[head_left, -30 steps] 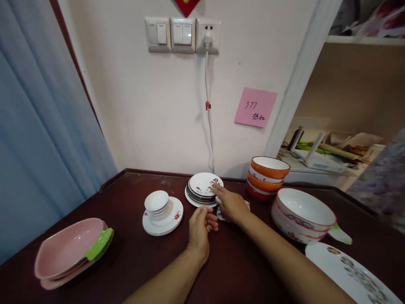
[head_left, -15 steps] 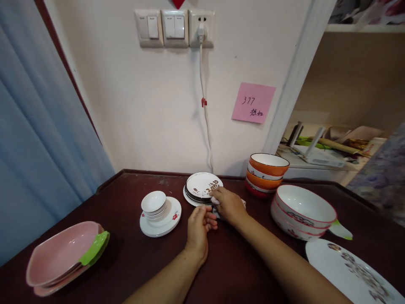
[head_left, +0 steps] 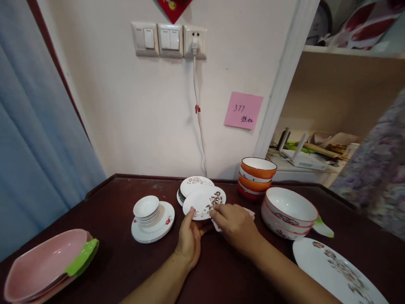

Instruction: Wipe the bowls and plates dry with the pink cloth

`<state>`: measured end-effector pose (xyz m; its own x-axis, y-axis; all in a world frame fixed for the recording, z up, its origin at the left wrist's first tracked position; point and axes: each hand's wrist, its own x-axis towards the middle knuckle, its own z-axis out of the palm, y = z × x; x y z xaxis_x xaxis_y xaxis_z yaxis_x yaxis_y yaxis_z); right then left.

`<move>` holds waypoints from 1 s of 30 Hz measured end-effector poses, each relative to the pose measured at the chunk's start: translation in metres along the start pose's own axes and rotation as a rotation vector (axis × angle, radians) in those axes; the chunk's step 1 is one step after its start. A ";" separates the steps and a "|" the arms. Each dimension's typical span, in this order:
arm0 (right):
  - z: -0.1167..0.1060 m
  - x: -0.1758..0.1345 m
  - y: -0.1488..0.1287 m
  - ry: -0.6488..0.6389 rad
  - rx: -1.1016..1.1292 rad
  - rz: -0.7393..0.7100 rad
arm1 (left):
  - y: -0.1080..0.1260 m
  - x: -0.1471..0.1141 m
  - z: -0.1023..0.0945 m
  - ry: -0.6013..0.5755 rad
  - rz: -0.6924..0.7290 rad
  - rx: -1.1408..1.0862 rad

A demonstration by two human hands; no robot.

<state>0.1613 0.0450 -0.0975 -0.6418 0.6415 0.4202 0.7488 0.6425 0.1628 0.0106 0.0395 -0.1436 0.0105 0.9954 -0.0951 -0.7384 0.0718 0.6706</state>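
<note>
A small white plate with brown flowers (head_left: 200,199) is held at its near edge by my left hand (head_left: 190,242), the thumb on top and the fingers beneath. My right hand (head_left: 237,226) is closed round a pale pink cloth (head_left: 249,213), with its fingertips at the plate's right edge. Just behind, a stack of similar plates (head_left: 194,182) rests on the dark red table (head_left: 126,190), partly covered by the held plate. Left of my left hand, small white bowls (head_left: 146,207) stand piled on white plates with red flowers (head_left: 152,235).
Pink dishes with a green leaf handle (head_left: 47,261) lie at the left. On the right are stacked orange bowls (head_left: 257,173), larger red-rimmed bowls (head_left: 286,213) and a big oval plate (head_left: 335,270). A white cable (head_left: 200,126) runs down the wall behind the table.
The top plate has come off the stack toward me, and my left hand has closed on its edge. My right hand has moved slightly nearer with the cloth. The view has shifted a little.
</note>
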 end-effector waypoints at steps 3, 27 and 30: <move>-0.029 -0.007 0.007 -0.199 0.177 -0.028 | -0.004 0.001 -0.001 0.050 -0.029 0.012; 0.022 -0.001 -0.016 0.098 0.485 -0.053 | -0.003 0.000 0.008 0.001 -0.107 -0.021; 0.017 0.000 -0.010 0.109 0.537 -0.132 | -0.003 0.001 0.008 -0.010 -0.097 -0.056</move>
<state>0.1509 0.0457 -0.1144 -0.6820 0.5123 0.5219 0.4555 0.8559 -0.2450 0.0183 0.0413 -0.1397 0.0901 0.9846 -0.1497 -0.7703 0.1642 0.6162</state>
